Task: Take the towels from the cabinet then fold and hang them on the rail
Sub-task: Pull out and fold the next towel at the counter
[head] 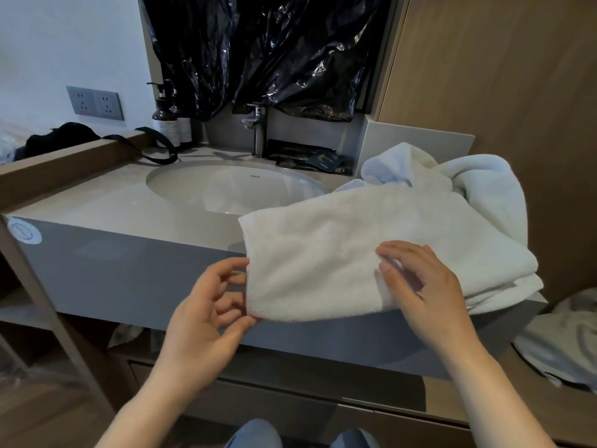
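Denim-clad knees point(255, 434) edge the bottom of the scene as a person faces a grey stone bench point(106, 202) with a white oval sink point(232, 189) and a steel tap point(256, 130). Black plastic sheeting point(274, 50) hangs above, and wood panelling point(484, 76) is on the right. A folded white towel point(339, 253) lies on the bench's right front. Its long axis runs left to right, and its left end hangs past the front edge. The left grip point(210, 305) curls round that end, thumb under the near corner. The right grip point(420, 279) rests on top, fingers loose and holding nothing. A crumpled towel point(452, 176) sits behind. The sink's small mark, the pump bottles' point(164, 121) labels and a round sticker point(24, 231) are too small to read.
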Demonstrator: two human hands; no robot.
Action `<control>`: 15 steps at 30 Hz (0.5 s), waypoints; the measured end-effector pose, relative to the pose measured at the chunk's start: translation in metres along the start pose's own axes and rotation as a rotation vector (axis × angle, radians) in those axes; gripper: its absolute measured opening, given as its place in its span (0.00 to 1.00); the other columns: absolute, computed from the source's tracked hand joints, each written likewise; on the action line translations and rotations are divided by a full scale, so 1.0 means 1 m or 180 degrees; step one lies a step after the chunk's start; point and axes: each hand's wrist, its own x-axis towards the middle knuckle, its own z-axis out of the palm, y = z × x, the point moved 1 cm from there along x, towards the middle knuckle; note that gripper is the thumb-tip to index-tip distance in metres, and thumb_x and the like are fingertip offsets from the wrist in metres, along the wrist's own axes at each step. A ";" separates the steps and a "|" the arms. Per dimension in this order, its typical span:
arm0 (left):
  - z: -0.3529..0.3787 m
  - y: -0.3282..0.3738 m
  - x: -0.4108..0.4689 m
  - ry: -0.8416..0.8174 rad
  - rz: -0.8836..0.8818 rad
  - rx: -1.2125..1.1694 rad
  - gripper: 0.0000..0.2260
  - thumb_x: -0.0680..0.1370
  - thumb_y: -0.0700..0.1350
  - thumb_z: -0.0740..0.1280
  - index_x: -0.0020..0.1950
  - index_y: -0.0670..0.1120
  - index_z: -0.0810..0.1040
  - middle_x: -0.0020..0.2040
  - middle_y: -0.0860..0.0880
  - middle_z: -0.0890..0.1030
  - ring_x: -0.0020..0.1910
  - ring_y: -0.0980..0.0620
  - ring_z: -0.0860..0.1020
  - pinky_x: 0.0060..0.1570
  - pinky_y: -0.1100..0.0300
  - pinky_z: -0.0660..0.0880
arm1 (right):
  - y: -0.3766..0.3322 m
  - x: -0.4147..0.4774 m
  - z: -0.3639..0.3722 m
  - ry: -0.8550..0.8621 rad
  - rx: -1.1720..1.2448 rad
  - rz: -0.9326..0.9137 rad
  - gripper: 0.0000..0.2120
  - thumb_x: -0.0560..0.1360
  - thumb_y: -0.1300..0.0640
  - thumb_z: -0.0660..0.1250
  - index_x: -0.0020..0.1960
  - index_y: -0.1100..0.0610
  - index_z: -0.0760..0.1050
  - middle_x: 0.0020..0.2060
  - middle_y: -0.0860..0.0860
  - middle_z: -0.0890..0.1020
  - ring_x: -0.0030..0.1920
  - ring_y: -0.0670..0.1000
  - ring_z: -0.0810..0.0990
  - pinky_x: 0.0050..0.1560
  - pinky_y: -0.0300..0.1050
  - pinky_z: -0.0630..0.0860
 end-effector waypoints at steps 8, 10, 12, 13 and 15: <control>-0.022 0.007 0.014 -0.0299 0.0171 0.1712 0.38 0.67 0.49 0.78 0.69 0.67 0.60 0.52 0.64 0.69 0.49 0.60 0.75 0.47 0.70 0.75 | -0.002 0.004 -0.009 -0.0076 -0.0002 0.0058 0.10 0.78 0.42 0.62 0.57 0.36 0.76 0.56 0.27 0.74 0.62 0.32 0.71 0.67 0.41 0.69; -0.024 0.016 0.018 0.0000 0.0247 0.1468 0.24 0.66 0.54 0.76 0.58 0.62 0.72 0.47 0.60 0.73 0.45 0.56 0.76 0.43 0.68 0.75 | -0.002 0.012 -0.017 -0.0008 -0.0068 0.0100 0.07 0.78 0.43 0.62 0.55 0.36 0.75 0.54 0.28 0.75 0.59 0.31 0.73 0.58 0.32 0.69; -0.015 0.029 0.027 0.0007 0.0294 0.1134 0.15 0.67 0.57 0.73 0.52 0.60 0.76 0.45 0.58 0.76 0.42 0.53 0.77 0.41 0.68 0.76 | 0.003 0.026 -0.027 0.0135 -0.0261 0.0177 0.06 0.78 0.47 0.64 0.55 0.40 0.76 0.52 0.31 0.76 0.54 0.34 0.75 0.54 0.29 0.66; -0.008 0.036 0.032 -0.0084 0.0354 0.1055 0.13 0.68 0.56 0.73 0.51 0.60 0.77 0.45 0.57 0.77 0.42 0.53 0.78 0.41 0.67 0.76 | 0.008 0.034 -0.033 0.0191 -0.0374 0.0266 0.07 0.79 0.48 0.64 0.56 0.42 0.76 0.52 0.34 0.76 0.54 0.37 0.75 0.54 0.30 0.67; 0.008 0.047 0.046 -0.0267 0.0501 0.1007 0.10 0.72 0.50 0.73 0.50 0.59 0.78 0.46 0.57 0.78 0.43 0.52 0.78 0.43 0.64 0.77 | 0.021 0.050 -0.045 0.0247 -0.0497 0.0569 0.11 0.79 0.48 0.63 0.60 0.46 0.76 0.57 0.40 0.77 0.57 0.43 0.75 0.58 0.39 0.69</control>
